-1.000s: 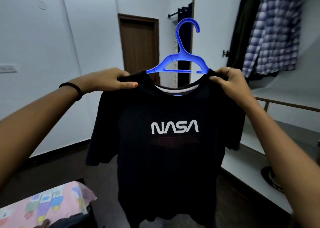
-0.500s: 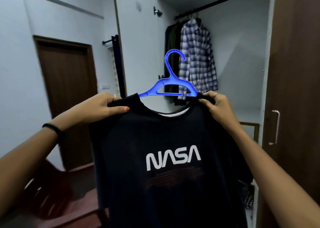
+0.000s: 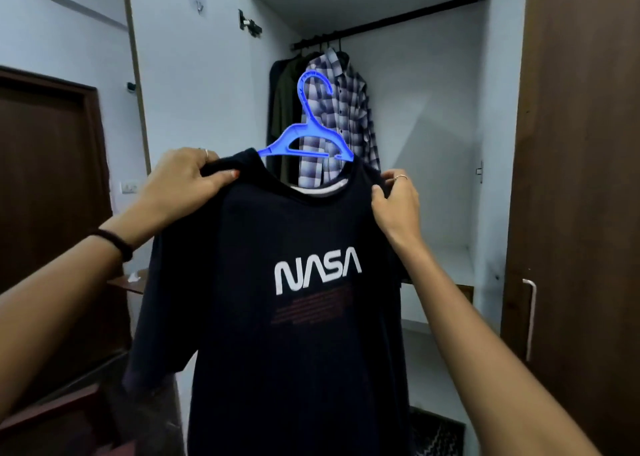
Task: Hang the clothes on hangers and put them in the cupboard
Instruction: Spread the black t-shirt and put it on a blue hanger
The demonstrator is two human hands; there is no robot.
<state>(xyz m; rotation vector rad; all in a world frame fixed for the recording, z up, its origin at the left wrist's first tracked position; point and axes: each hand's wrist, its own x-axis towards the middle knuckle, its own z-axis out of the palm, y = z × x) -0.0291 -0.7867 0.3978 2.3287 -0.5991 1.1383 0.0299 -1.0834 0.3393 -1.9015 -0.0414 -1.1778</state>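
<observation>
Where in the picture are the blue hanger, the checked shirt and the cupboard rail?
blue hanger (image 3: pixel 307 114): head view, on the neck below the hook.
checked shirt (image 3: pixel 349 109): head view, on the front panel beside the buttons.
cupboard rail (image 3: pixel 398 19): head view, on the bare dark bar right of the hung clothes.

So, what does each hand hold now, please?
Left hand: grips the shirt at its shoulder.
Right hand: pinches the shirt's other shoulder.
</observation>
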